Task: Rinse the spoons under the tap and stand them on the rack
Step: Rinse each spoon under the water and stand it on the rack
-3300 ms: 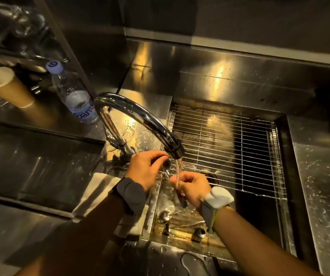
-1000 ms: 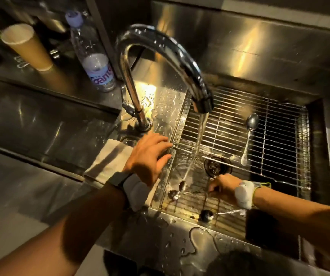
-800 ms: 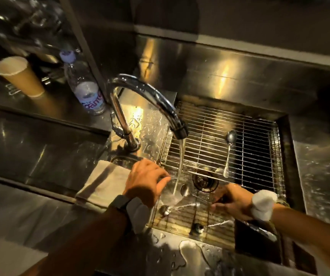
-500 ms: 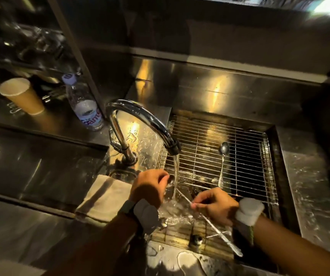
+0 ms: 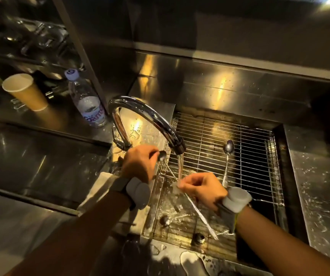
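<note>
Water runs from the curved chrome tap point(image 5: 150, 114) into the sink. I hold a long spoon point(image 5: 200, 215) slanted under the stream. My right hand point(image 5: 202, 190) grips its handle, and my left hand point(image 5: 140, 162) pinches the bowl end by the spout. Water strikes the handle between my hands. Another spoon point(image 5: 227, 148) lies flat on the wire rack point(image 5: 249, 156) over the back of the sink, bowl away from me. Two more spoons point(image 5: 165, 220) point(image 5: 199, 237) lie on the wet sink floor near the front.
A folded cloth point(image 5: 98, 188) lies on the counter left of the sink, partly under my left forearm. A plastic water bottle point(image 5: 88, 104) and a paper cup point(image 5: 27, 92) stand at the back left. Wet steel counter point(image 5: 319, 196) flanks the sink on the right.
My right hand took a spoon from the sink floor and raised it under the stream. My left hand left the sink edge and took its bowl end. One spoon reached the rack earlier.
</note>
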A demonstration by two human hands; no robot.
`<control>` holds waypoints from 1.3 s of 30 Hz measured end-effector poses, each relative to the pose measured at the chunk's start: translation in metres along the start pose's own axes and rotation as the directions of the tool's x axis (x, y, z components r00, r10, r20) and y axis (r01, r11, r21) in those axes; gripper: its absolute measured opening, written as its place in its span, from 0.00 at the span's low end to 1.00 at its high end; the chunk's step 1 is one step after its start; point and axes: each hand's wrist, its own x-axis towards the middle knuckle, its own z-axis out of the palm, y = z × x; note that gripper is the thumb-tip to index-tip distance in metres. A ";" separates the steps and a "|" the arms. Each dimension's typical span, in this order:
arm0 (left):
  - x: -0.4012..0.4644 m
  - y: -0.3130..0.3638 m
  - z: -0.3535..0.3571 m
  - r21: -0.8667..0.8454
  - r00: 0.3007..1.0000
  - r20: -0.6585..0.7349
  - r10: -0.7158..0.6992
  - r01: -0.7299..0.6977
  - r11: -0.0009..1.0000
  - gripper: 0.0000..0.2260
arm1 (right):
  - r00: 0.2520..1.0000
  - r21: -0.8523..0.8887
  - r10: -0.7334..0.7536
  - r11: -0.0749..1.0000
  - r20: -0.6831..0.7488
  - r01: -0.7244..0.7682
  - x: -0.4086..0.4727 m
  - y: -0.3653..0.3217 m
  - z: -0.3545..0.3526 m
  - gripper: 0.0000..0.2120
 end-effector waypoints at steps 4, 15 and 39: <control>-0.010 0.001 0.021 0.051 0.956 0.255 -0.147 0.139 0.989 0.06 | 0.979 -0.005 0.177 0.984 0.103 -0.177 -0.015 0.018 -0.022 0.04; -0.017 -0.010 0.023 -0.004 0.984 0.176 -0.022 0.023 1.000 0.13 | 0.963 0.124 0.107 0.989 -0.246 -0.078 0.034 0.003 -0.051 0.05; -0.044 -0.059 0.019 0.125 0.981 0.160 0.107 -0.128 0.984 0.11 | 0.995 -0.346 0.027 0.938 0.101 0.010 0.010 0.008 -0.042 0.13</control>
